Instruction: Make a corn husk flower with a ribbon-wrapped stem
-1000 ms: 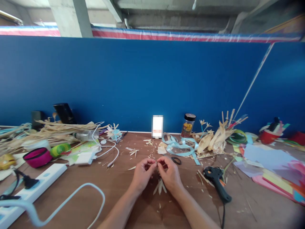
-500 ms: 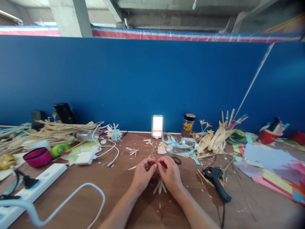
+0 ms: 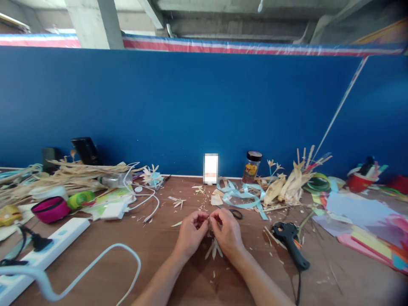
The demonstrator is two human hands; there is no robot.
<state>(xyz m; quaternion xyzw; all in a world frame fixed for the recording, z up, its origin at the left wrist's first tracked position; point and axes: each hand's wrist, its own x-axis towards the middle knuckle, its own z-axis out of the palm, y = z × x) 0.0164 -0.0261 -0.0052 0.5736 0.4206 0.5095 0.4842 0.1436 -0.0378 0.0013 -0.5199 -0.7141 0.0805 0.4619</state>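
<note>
My left hand (image 3: 190,232) and my right hand (image 3: 227,232) meet fingertip to fingertip over the brown table (image 3: 165,263), pinching a small thin straw piece (image 3: 209,218) between them. Just below the hands lies a little fan of pale straw petals (image 3: 213,249) on the table. A black glue gun (image 3: 289,242) lies to the right of my right hand. A small black ring (image 3: 236,213) sits just beyond the right hand's fingers.
Dried corn husks (image 3: 287,185) and light blue ribbon (image 3: 242,196) lie behind the hands, with a jar (image 3: 251,167). Coloured paper sheets (image 3: 363,221) cover the right. A white power strip (image 3: 47,250), cables, a pink bowl (image 3: 49,209) and straw bundles (image 3: 63,174) fill the left. A blue partition (image 3: 204,110) backs the table.
The hands stay together at the same spot, with only slight finger movement on the straw piece.
</note>
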